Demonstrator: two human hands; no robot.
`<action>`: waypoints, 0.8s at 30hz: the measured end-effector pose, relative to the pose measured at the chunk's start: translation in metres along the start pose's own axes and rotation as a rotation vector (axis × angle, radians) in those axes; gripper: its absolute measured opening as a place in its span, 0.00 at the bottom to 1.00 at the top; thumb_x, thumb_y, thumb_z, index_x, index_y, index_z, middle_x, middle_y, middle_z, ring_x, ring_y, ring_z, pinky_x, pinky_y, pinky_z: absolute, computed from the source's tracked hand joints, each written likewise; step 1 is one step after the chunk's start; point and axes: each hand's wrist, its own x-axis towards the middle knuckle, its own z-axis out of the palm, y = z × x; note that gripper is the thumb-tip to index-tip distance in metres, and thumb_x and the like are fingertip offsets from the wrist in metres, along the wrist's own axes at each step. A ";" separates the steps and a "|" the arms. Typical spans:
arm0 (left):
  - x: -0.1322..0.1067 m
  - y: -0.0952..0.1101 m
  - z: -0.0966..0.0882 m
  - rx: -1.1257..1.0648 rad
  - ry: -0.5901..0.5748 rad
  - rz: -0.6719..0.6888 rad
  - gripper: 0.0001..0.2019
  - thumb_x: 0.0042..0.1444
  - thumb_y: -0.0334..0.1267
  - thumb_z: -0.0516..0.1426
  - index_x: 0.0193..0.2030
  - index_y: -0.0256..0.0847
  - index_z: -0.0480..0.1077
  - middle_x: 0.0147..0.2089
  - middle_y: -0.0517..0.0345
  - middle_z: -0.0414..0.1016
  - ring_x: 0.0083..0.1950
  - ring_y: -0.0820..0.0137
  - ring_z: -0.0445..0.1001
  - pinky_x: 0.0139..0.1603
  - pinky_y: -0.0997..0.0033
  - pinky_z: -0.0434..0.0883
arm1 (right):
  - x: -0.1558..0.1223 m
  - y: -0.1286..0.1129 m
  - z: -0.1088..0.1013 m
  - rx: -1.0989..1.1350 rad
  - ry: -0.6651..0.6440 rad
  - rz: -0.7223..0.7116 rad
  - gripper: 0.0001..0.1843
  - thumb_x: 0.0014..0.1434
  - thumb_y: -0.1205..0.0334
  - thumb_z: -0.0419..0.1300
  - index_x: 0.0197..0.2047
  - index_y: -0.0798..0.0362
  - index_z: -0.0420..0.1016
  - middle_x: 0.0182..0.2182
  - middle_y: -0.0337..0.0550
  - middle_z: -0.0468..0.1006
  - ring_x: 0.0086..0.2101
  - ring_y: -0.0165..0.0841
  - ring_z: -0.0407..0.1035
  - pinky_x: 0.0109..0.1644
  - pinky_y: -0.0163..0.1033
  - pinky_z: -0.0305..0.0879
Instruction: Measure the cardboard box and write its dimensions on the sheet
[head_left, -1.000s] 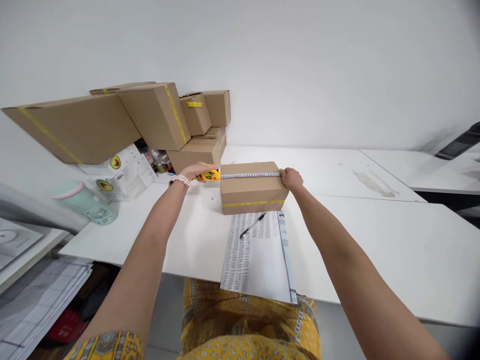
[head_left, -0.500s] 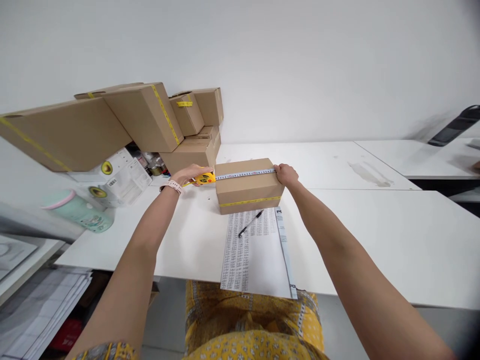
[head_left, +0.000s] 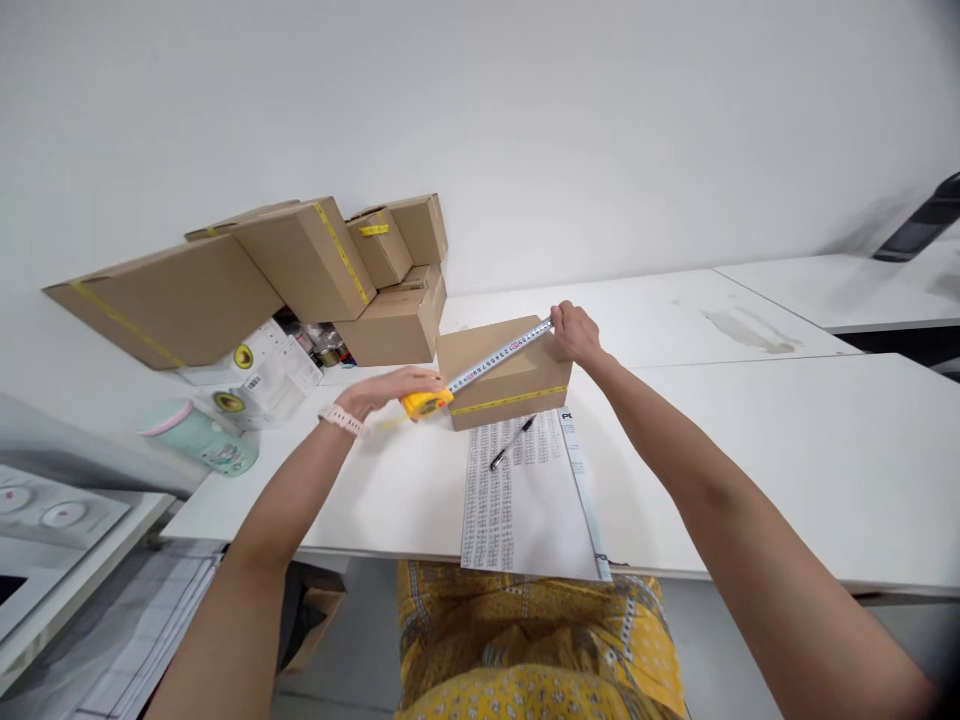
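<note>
My left hand [head_left: 391, 388] is closed round the yellow case of a tape measure [head_left: 426, 403], just left of a brown cardboard box [head_left: 517, 385]. The white blade runs out slantwise over the box, from its near left side up to the far right corner. There my right hand [head_left: 576, 330] pinches the blade's end, fingers curled and partly hidden. The box has a yellow tape strip along its front face. Below it lies a printed sheet [head_left: 544, 510], with a black pen [head_left: 513, 443] resting across its columns.
Several cardboard boxes [head_left: 300, 260] with yellow strips are stacked at the back left, above avocado-print cartons [head_left: 262, 375]. A mint-green bottle [head_left: 202, 438] lies tilted at the table's left. A black device [head_left: 919, 218] stands far right on the white table [head_left: 750, 450].
The tape measure's case has come toward me and down, so the blade now slants across the box instead of lying straight along its top. My right hand has risen slightly. The view has shifted.
</note>
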 end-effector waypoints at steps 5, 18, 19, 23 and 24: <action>-0.070 -0.066 0.079 -0.485 -0.421 -0.120 0.23 0.48 0.53 0.67 0.48 0.42 0.79 0.43 0.47 0.81 0.33 0.58 0.81 0.27 0.58 0.80 | -0.010 -0.025 -0.020 0.092 -0.049 -0.201 0.23 0.73 0.50 0.38 0.36 0.48 0.68 0.39 0.49 0.77 0.45 0.43 0.68 0.49 0.44 0.64; -0.087 -0.066 0.139 -0.787 -0.044 -0.214 0.17 0.56 0.52 0.62 0.39 0.39 0.74 0.31 0.52 0.79 0.26 0.62 0.79 0.23 0.62 0.78 | -0.071 0.024 0.014 0.311 -0.173 0.117 0.26 0.69 0.48 0.48 0.65 0.48 0.67 0.62 0.49 0.74 0.58 0.42 0.68 0.60 0.46 0.64; -0.086 -0.063 0.136 -0.786 -0.021 -0.213 0.16 0.56 0.52 0.62 0.39 0.39 0.73 0.31 0.53 0.78 0.26 0.62 0.79 0.22 0.63 0.78 | -0.076 0.026 0.017 0.294 -0.171 0.116 0.27 0.69 0.47 0.48 0.66 0.47 0.65 0.62 0.49 0.74 0.58 0.42 0.68 0.61 0.47 0.64; -0.086 -0.057 0.138 -0.771 0.014 -0.193 0.17 0.55 0.52 0.62 0.41 0.40 0.72 0.31 0.55 0.78 0.25 0.63 0.78 0.23 0.63 0.78 | -0.083 0.023 0.021 0.197 -0.135 0.130 0.28 0.70 0.46 0.44 0.67 0.45 0.65 0.58 0.51 0.74 0.58 0.45 0.67 0.61 0.51 0.63; -0.087 -0.056 0.139 -0.771 0.003 -0.177 0.17 0.54 0.52 0.63 0.41 0.41 0.72 0.33 0.55 0.78 0.26 0.63 0.79 0.24 0.63 0.78 | -0.083 0.022 0.021 0.179 -0.132 0.131 0.28 0.71 0.45 0.44 0.67 0.45 0.65 0.58 0.52 0.74 0.58 0.45 0.67 0.61 0.51 0.63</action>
